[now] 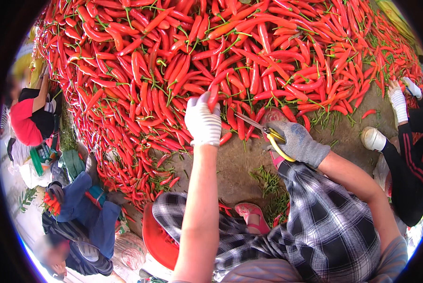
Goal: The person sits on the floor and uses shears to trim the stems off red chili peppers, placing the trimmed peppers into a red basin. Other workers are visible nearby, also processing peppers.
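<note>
My left hand [203, 118], in a white glove with grey stripes, grips a red chili pepper [214, 96] at the near edge of a large chili heap [154, 63]. Just to the right, my right hand [296, 141] wears a grey knit glove and holds yellow-handled scissors [251, 122]. Their metal blades point up and left toward the heap, apart from the held pepper. Whether the pepper's stem is attached is hard to see, since my fingers cover part of it. Loose peppers lie beneath both hands.
A red plastic basin [158, 237] with peppers inside sits left of my legs. Cut green stems [268, 180] litter the concrete floor [236, 159] between my feet. Co-workers sit on both sides; gloved hands [398, 102] of one reach into the heap at right, and another holds a pepper bunch [51, 203].
</note>
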The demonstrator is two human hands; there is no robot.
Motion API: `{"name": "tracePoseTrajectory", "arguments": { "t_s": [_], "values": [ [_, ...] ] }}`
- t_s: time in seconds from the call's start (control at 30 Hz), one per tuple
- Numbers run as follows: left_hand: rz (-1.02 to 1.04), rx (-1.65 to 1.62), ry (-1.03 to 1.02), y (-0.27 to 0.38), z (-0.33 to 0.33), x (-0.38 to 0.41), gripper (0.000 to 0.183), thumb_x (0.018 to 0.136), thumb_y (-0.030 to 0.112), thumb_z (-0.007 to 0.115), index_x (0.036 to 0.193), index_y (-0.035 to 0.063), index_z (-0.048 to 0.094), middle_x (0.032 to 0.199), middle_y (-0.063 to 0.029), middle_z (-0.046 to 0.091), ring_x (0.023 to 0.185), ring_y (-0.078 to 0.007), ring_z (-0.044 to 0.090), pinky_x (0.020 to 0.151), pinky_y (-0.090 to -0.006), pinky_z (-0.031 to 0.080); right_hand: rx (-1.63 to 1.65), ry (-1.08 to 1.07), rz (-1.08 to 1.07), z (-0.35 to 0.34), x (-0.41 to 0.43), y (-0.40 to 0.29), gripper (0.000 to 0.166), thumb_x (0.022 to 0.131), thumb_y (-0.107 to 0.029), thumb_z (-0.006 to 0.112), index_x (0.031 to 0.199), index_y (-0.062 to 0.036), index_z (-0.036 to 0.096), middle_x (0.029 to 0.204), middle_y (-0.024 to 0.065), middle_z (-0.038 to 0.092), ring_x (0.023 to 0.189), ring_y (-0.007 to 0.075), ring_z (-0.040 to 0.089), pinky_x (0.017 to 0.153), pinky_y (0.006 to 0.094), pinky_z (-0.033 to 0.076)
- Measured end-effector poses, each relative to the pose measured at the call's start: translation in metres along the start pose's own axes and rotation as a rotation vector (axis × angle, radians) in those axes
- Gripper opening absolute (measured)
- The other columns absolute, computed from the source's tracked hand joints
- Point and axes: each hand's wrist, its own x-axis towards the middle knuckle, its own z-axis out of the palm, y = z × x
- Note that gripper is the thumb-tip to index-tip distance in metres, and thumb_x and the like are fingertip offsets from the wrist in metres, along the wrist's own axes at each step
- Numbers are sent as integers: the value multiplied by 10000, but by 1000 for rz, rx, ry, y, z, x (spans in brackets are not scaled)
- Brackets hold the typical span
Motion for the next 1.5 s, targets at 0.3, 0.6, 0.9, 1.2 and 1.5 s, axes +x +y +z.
{"name": "tracePoseTrajectory", "arguments": {
  "t_s": [0.3, 0.6, 0.9, 1.2, 1.5],
  "values": [
    [196, 7, -140, 9, -32, -22, 292, 695, 166, 765, 945, 57, 660, 853, -125, 667, 826, -327, 602, 781, -422, 470, 170, 92, -82, -1, 8, -4, 364, 821, -297, 657, 1080, -53, 582, 947, 210, 615, 890, 402, 610, 737, 469, 481],
    [107, 44, -110, -1, -29, -36, 342, 622, 93, 755, 944, 71, 641, 859, -140, 614, 791, -346, 591, 729, -433, 481, 168, -47, -7, 5, 14, 0, 398, 794, -382, 721, 977, -43, 620, 834, 206, 626, 790, 382, 615, 680, 434, 460],
    [365, 328, -118, -15, -43, 3, 321, 667, 175, 778, 939, 51, 662, 915, -137, 643, 859, -330, 609, 745, -401, 491, 76, -40, 12, -4, 3, -2, 495, 769, -410, 738, 1059, -37, 589, 883, 197, 624, 841, 396, 611, 717, 451, 479],
    [40, -30, -131, 10, -35, -45, 313, 659, 102, 742, 952, 50, 646, 862, -150, 617, 805, -347, 607, 732, -408, 494, 339, -89, 36, 18, 33, -11, 378, 811, -368, 726, 961, -37, 622, 767, 136, 632, 707, 251, 621, 654, 387, 464],
    [650, 482, -250, -37, -9, 52, 359, 633, 141, 759, 957, 107, 609, 906, -75, 648, 863, -293, 608, 808, -416, 446, 246, 98, 14, 1, 15, 4, 375, 816, -416, 696, 881, -52, 634, 775, 184, 604, 709, 333, 585, 643, 419, 430]
  ]
}}
